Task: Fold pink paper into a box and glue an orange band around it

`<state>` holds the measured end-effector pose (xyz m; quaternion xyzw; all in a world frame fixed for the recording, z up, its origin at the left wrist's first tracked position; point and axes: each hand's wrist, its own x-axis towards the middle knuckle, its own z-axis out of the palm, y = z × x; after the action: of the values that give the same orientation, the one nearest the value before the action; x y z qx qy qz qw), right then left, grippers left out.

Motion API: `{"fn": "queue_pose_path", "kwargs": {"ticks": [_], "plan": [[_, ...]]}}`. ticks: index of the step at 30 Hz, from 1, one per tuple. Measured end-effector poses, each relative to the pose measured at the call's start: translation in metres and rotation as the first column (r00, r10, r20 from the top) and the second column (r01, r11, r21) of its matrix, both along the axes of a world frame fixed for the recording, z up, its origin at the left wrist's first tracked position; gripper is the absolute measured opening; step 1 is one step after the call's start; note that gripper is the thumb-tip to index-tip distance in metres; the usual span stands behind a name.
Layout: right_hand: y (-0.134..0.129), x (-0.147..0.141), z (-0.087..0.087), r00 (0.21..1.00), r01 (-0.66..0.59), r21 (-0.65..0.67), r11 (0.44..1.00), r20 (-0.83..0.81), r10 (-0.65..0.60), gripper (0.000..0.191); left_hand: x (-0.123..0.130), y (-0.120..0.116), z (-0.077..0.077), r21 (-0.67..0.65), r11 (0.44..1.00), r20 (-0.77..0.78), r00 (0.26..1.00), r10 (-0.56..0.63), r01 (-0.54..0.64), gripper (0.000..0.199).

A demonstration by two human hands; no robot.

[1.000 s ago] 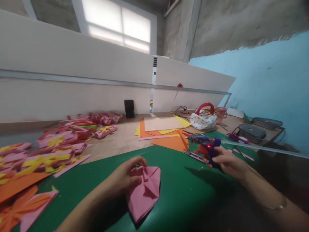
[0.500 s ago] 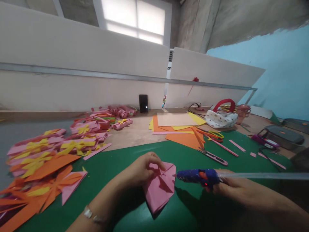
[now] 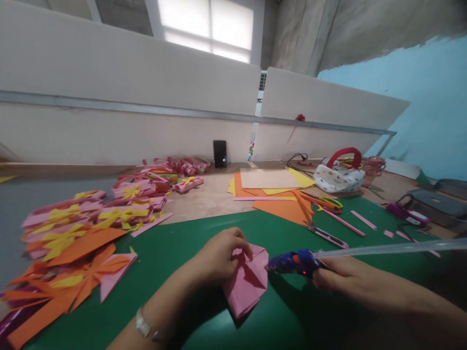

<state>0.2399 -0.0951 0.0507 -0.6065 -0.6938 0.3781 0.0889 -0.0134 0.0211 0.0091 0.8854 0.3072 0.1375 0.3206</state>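
My left hand (image 3: 226,255) is closed on a folded pink paper piece (image 3: 246,284), thumb and fingers pinching its upper left part above the green mat (image 3: 204,311). A blue hot glue gun (image 3: 294,263) is gripped in my right hand (image 3: 339,277). Its nozzle meets or nearly meets the right edge of the pink paper; I cannot tell whether they touch. A small red light glows on the gun. From its back end a long clear glue stick (image 3: 383,249) sticks out to the right. The fingers around the handle are partly hidden.
Folded pink paper pieces with yellow bows (image 3: 122,215) and orange paper cutouts (image 3: 91,274) are heaped at left. Paper sheets (image 3: 270,179), scissors (image 3: 330,204), thread snips (image 3: 326,235) and pink strips (image 3: 363,219) lie ahead and right. A phone (image 3: 220,154) leans on the white panel.
The glue gun has tilted so its glue stick end rises to the right, with the nozzle at the paper's edge. The left hand still holds the pink paper. The view has shifted slightly.
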Motion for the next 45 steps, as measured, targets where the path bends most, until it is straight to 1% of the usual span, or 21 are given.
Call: {"fn": "queue_pose_path", "kwargs": {"ticks": [4,6,8,15,20,25,28,31,33,35,37,38,40,42,44,45], "plan": [[0.005,0.000,0.003,1.000,0.001,0.035,0.999,0.011,-0.001,0.029,0.000,0.001,-0.006,0.012,0.999,0.004,1.000,0.031,-0.031,0.024],[0.006,0.000,0.002,1.000,0.007,0.025,1.000,0.016,-0.007,0.033,0.002,0.001,-0.008,0.020,0.999,-0.001,0.999,0.046,-0.046,0.019],[0.005,0.002,0.002,1.000,0.009,0.009,1.000,0.026,-0.009,0.037,0.004,0.001,-0.009,0.039,0.998,-0.010,0.998,0.059,-0.059,0.017],[0.002,0.005,0.001,0.999,0.020,-0.041,0.999,0.036,-0.018,0.038,0.020,0.000,0.000,0.150,0.977,-0.133,0.976,0.175,-0.154,0.017],[0.000,0.005,0.000,0.999,0.034,-0.073,0.997,0.013,-0.033,0.039,0.028,-0.003,0.004,0.193,0.961,-0.163,0.960,0.229,-0.197,0.018],[-0.003,0.008,-0.004,0.997,0.049,-0.037,0.998,-0.055,-0.051,0.035,0.032,-0.004,0.004,0.285,0.946,-0.261,0.936,0.234,-0.157,0.023],[-0.006,0.012,-0.004,0.996,0.045,-0.007,0.999,-0.071,-0.046,0.035,0.033,-0.003,0.004,0.307,0.942,-0.291,0.928,0.232,-0.139,0.025],[-0.011,0.014,-0.002,0.996,0.056,0.008,0.998,-0.071,-0.056,0.036,0.036,-0.004,0.008,0.319,0.938,-0.337,0.909,0.245,-0.135,0.024],[-0.013,0.016,0.001,0.994,0.075,0.016,0.997,-0.076,-0.074,0.038,0.040,-0.006,0.013,0.355,0.926,-0.369,0.892,0.262,-0.125,0.019],[-0.016,0.017,0.004,0.993,0.081,0.021,0.996,-0.085,-0.079,0.040,0.045,-0.010,0.017,0.420,0.901,-0.355,0.894,0.275,-0.110,0.012],[-0.019,0.019,0.004,0.992,0.088,0.023,0.996,-0.093,-0.086,0.040,0.049,-0.016,0.018,0.467,0.880,-0.313,0.916,0.253,-0.084,0.005],[-0.020,0.020,0.004,0.991,0.102,0.025,0.994,-0.095,-0.099,0.039,0.050,-0.019,0.017,0.479,0.875,-0.290,0.928,0.236,-0.073,0.006],[-0.024,0.023,0.004,0.987,0.141,0.033,0.989,-0.087,-0.138,0.040,0.052,-0.024,0.012,0.498,0.864,-0.239,0.947,0.214,-0.069,0.014],[-0.027,0.026,0.004,0.981,0.183,0.048,0.982,-0.081,-0.179,0.042,0.050,-0.028,0.006,0.540,0.837,-0.172,0.961,0.217,-0.092,0.023],[-0.031,0.031,0.005,0.969,0.231,0.063,0.971,-0.106,-0.223,0.045,0.047,-0.030,0.000,0.578,0.813,-0.147,0.970,0.192,-0.073,0.023],[-0.033,0.033,0.005,0.959,0.258,0.069,0.964,-0.138,-0.247,0.045,0.046,-0.030,-0.002,0.590,0.806,-0.155,0.973,0.169,-0.046,0.022]]}}
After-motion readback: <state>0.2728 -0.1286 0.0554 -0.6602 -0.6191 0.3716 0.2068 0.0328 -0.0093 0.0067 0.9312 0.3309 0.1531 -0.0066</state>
